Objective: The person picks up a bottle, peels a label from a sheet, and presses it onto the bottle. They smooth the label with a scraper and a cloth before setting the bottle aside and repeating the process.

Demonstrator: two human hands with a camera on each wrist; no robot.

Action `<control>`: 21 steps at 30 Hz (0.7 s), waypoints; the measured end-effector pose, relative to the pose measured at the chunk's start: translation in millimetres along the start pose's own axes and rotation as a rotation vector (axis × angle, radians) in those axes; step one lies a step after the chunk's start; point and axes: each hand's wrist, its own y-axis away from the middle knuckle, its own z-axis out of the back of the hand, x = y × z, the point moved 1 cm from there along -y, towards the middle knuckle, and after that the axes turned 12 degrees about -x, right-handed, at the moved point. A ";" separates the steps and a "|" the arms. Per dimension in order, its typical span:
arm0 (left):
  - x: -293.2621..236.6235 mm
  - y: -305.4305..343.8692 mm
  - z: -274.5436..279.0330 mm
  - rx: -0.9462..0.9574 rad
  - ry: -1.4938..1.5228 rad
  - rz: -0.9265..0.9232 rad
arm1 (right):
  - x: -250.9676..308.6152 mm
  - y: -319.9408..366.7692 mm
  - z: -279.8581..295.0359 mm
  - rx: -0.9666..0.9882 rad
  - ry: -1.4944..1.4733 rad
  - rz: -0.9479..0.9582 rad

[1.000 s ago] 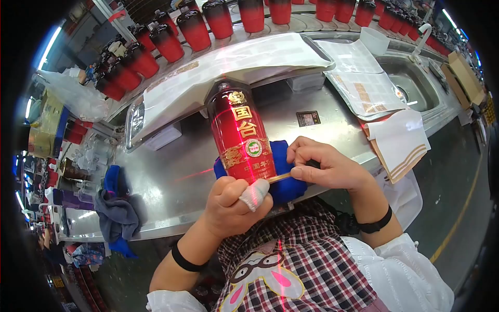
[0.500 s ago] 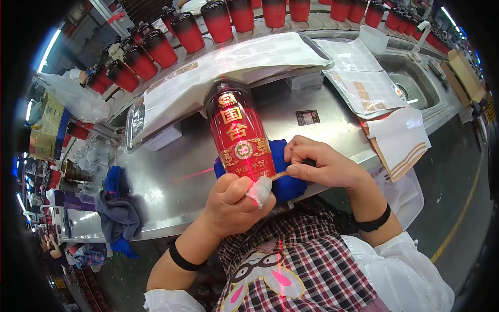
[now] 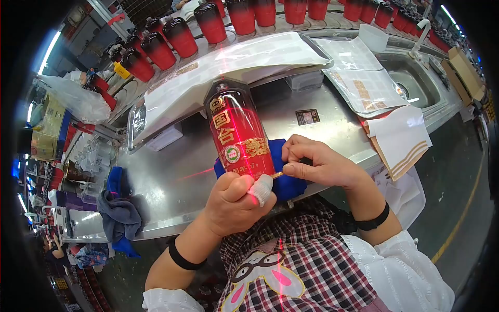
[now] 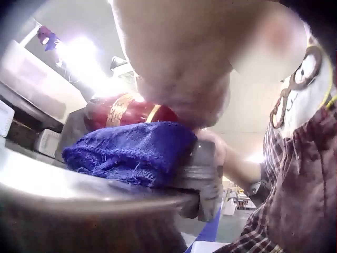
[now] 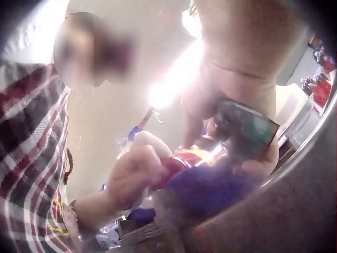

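Observation:
A dark red glass bottle (image 3: 239, 132) with gold lettering lies tilted on a folded blue cloth (image 3: 291, 186), its far end in a dark grey rest (image 3: 212, 89). My left hand (image 3: 234, 205) grips the bottle's near end with curled fingers; a white wrap (image 3: 261, 190) covers one digit. A narrow gold strip (image 3: 277, 175) runs along the bottle's base. Its loose end is pinched between the thumb and forefinger of my right hand (image 3: 325, 165). Close by my right palm, a dark greenish rectangular piece (image 5: 247, 129) shows in the right wrist view.
A long tray covered in white sheets (image 3: 234, 65) stands behind the bottle. Red-black bottles (image 3: 210, 23) line a conveyor at the back. Sheets of labels (image 3: 358, 86) and a sink (image 3: 410, 83) are at the right; a grey cloth (image 3: 119, 213) drapes over the left edge.
The bottle has turned about its length, so its lettering has shifted left. My right hand has edged left with the strip, whose free length looks shorter. Conveyor bottles have moved right.

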 end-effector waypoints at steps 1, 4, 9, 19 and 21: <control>-0.1 0.0 -2.2 -0.007 -0.012 -0.010 | -0.3 0.2 -0.4 0.001 0.002 0.016; 1.6 6.7 3.3 -0.015 0.057 0.041 | -0.9 0.0 0.3 0.002 0.013 0.040; -4.0 23.7 2.5 -0.094 0.087 0.174 | 1.6 -0.7 3.0 0.058 0.024 -0.040; -0.5 10.3 2.8 -0.065 0.109 0.147 | -2.5 -0.2 0.1 -0.005 0.002 0.038; -3.9 17.3 2.4 -0.110 0.135 0.208 | -0.3 0.3 0.0 -0.002 0.010 0.013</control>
